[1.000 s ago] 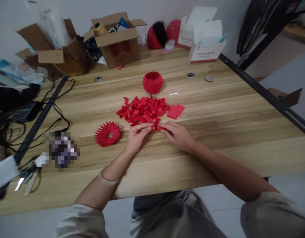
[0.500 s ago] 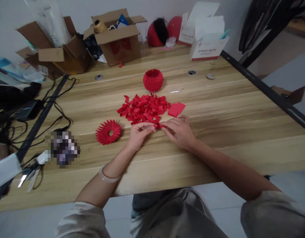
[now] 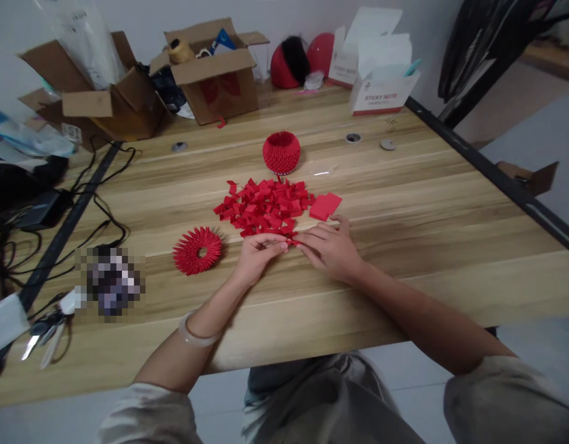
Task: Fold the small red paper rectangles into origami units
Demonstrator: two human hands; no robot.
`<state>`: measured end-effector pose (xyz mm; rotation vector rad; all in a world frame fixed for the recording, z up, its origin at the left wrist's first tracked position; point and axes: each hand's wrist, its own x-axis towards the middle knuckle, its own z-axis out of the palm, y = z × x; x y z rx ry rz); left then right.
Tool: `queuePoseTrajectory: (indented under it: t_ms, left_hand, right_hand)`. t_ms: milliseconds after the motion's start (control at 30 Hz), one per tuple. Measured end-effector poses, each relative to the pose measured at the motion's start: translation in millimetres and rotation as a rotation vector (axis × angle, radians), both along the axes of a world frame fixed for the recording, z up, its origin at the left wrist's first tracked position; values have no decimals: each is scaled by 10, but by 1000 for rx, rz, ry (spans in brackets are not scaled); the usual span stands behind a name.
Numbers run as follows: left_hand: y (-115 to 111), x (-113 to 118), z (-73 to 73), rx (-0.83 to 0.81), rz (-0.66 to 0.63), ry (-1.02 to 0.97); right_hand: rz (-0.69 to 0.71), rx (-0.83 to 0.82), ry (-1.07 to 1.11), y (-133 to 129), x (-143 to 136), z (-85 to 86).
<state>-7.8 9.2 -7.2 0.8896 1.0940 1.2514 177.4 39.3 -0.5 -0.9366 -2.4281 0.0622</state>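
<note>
My left hand and my right hand meet over the near edge of a heap of red folded paper pieces. Between their fingertips is a small piece of red paper, pinched from both sides and mostly covered by the fingers. Right of the heap lie flat red paper sheets. A spiky red paper ring rests left of my left hand. Behind the heap stands a round red bowl of interlocked paper pieces.
Cardboard boxes, red round objects and a sticky note box line the back of the wooden table. Black cables, keys and scissors-like items and a blurred-out object occupy the left side.
The whole view has shifted slightly. Both hands stay together, with the red paper piece between them turned a little flatter and the fingertips closer.
</note>
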Motion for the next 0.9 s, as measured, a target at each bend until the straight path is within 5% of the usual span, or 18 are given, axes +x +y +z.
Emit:
queuePoseTrajectory:
  t_ms: [633, 900]
  left_hand:
    - [-49, 31, 74, 218, 2, 410]
    - [-42, 33, 50, 43, -4, 291]
  right_hand:
    - [-56, 81, -130, -55, -12, 30]
    - [-67, 242, -141, -75, -24, -2]
